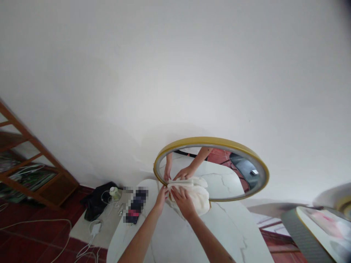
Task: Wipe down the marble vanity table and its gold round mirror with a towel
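Rests spread right grip [183,203] on soft-looking, probably light white cloth [202,199] against mirror [223,175], lower centre; cannot tell closure of left grip [161,199]; best held by folds.

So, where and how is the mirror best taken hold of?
The mirror is probably best gripped by its gold rim, at both side ends, from the front: it stands on edge, wall behind, and cloth hides part of the rim's bottom.
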Tool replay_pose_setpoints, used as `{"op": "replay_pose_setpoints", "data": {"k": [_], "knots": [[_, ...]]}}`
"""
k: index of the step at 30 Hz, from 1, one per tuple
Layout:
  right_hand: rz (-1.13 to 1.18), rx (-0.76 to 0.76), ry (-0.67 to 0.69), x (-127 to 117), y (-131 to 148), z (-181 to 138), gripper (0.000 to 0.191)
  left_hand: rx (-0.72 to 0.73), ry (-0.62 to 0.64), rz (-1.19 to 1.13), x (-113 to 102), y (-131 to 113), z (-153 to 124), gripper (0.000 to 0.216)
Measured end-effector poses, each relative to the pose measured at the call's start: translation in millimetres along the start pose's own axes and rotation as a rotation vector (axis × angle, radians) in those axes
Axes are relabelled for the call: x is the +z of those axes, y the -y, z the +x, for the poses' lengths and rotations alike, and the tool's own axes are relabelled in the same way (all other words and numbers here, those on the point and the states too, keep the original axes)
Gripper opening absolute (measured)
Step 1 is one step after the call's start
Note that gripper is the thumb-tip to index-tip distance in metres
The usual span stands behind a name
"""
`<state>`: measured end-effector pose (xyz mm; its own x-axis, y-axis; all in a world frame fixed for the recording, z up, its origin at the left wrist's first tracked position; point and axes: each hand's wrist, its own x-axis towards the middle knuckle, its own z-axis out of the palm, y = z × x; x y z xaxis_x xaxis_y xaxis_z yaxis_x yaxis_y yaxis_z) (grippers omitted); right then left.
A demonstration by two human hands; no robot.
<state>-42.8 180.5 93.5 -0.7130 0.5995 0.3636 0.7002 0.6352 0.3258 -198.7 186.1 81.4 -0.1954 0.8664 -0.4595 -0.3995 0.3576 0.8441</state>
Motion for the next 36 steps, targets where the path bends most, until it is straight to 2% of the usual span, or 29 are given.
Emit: {"op": "replay_pose_setpoints", "data": {"k": [4, 7, 14, 18, 22, 26, 30, 36], "knots": [[0.001, 0.023, 0.017, 7.2, -16.2, -30.3, 0.051, -0.067, 0.010, -0.011, -4.9, -0.6, -1.6, 0.043], [0.007, 0.044, 0.037, 7.3, -16.3, -37.9, 0.050, -0.082, 0.019, -0.024, -9.2, -3.0, -5.1, 0.042], [0.062, 0.046, 0.072, 4.1, 8.6, -4.6, 0.050, -0.057, 0.025, -0.057, -0.7, 2.6, -10.5, 0.046], [0.097, 0.028, 0.077, 5.0, 2.3, -2.4, 0.049, -0.069, 0.070, -0.055, -6.6, 0.9, -11.7, 0.046], [0.122, 0.021, 0.086, 8.3, -23.1, -31.5, 0.050, -0.103, 0.133, -0.053, -20.0, -4.4, -11.7, 0.044], [0.115, 0.059, 0.096, 7.9, -47.9, -69.7, 0.054, -0.147, 0.130, -0.042, -25.5, -0.8, -9.3, 0.044], [0.099, 0.081, 0.091, 5.2, -53.6, -84.8, 0.053, -0.237, 0.082, -0.026, -8.0, 15.1, -8.6, 0.042], [0.099, 0.080, 0.072, 8.6, -34.7, -64.0, 0.049, -0.344, 0.086, -0.043, 51.8, 41.2, -10.5, 0.026]]}}
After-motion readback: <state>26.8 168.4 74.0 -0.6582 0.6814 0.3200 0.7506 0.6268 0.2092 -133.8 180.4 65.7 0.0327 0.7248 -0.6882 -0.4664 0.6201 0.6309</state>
